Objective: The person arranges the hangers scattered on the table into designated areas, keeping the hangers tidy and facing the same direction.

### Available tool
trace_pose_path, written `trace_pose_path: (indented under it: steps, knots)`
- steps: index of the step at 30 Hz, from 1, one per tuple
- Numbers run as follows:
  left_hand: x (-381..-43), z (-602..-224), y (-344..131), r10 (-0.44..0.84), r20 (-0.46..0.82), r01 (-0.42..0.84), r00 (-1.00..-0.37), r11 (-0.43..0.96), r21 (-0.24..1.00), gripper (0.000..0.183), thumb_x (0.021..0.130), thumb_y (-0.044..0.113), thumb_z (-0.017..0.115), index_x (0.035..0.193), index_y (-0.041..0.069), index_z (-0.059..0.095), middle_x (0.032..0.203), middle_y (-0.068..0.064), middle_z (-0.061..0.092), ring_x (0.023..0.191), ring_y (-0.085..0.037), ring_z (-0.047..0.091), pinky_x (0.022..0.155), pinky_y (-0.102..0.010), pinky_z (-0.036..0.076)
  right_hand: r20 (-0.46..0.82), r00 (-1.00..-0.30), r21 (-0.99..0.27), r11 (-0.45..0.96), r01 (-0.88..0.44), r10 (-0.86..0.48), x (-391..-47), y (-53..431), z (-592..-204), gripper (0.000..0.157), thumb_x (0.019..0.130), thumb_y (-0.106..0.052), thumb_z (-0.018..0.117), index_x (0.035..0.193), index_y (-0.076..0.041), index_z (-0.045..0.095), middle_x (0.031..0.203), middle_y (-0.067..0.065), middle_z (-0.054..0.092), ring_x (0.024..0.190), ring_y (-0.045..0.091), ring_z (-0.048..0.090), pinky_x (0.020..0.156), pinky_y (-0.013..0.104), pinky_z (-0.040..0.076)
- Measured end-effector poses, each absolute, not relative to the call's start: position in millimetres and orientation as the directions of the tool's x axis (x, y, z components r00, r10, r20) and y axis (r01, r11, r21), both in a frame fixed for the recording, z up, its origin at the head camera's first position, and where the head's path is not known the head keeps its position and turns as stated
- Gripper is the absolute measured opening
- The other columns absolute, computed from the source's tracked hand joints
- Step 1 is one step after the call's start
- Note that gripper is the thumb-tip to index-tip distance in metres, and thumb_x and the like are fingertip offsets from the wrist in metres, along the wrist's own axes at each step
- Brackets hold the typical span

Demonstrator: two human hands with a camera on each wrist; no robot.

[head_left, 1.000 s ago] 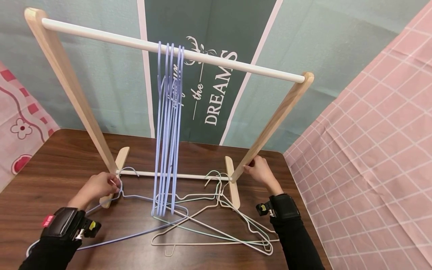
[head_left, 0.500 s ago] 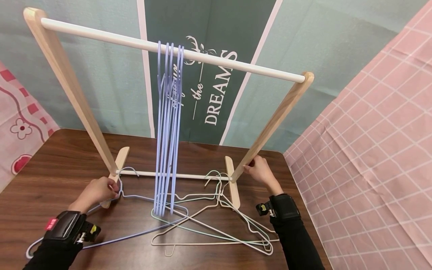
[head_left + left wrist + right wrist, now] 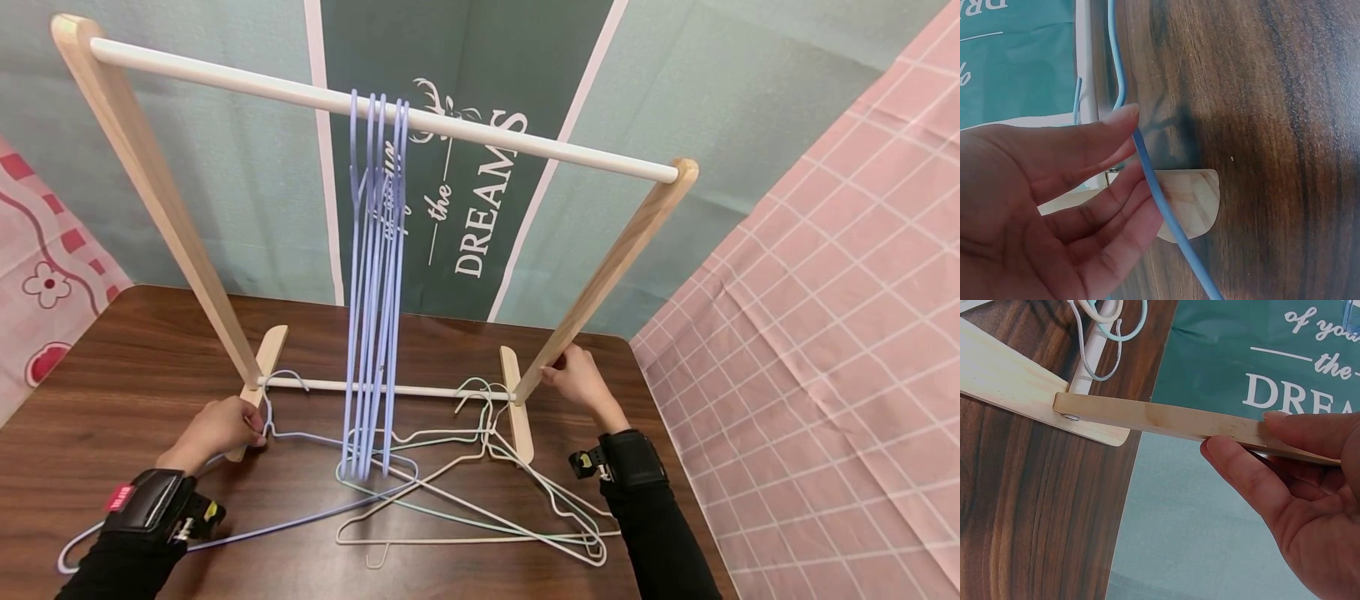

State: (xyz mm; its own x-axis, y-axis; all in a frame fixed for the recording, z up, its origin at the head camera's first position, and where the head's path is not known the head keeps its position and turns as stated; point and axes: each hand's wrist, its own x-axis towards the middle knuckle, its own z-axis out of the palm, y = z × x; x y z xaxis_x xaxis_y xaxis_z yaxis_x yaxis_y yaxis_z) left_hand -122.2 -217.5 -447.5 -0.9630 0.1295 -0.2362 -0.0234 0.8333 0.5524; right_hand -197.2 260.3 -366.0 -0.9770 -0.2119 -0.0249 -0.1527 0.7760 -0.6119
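Note:
My left hand pinches the neck of a periwinkle-blue wire clothes hanger between thumb and fingers. That hanger lies toward the table's left front, its hook up by the rack's lower white rail. On the other side my right hand grips the right wooden post of the clothes rack, low down near its foot. Several matching blue hangers hang side by side from the white top rail, left of its middle.
Loose white hangers and a mint-green one lie overlapping at the front middle and right of the brown table. Their hooks reach the lower rail. A printed curtain stands behind, a pink checked cloth at right.
My left hand has shifted slightly down the blue hanger's neck and its fingers have closed in on the wire. The right hand stays on the post. The hanging hangers sway slightly.

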Motion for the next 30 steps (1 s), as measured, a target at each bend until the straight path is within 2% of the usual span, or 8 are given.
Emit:
trace_pose_path:
  steps: [17,30]
  knots:
    - [-120.1,-447.4,-216.3,0.131,-0.241,-0.023,-0.962,0.837,0.547,0.013,0.069,0.006,0.070,0.060,0.009,0.061,0.056,0.003,0.054,0.054,-0.012,0.046,0.053,-0.030,0.038,-0.041,-0.978,-0.638,0.758,-0.134,-0.207,-196.2,259.5,-366.8,0.022,0.086,0.000,0.059,0.105,0.009,0.054,0.084,0.019,0.060,0.074,0.026,0.062,0.059,0.032,0.048]
    - [-118.5,-448.5,-216.3,0.153,-0.224,0.006,-0.963,0.837,0.547,0.014,0.068,0.006,0.070,0.059,0.010,0.060,0.056,0.003,0.053,0.054,-0.012,0.045,0.053,-0.031,0.038,-0.040,-0.980,-0.640,0.758,-0.125,-0.196,-196.2,258.9,-366.6,0.023,0.086,0.001,0.060,0.105,0.010,0.053,0.086,0.022,0.060,0.076,0.029,0.063,0.060,0.033,0.051]
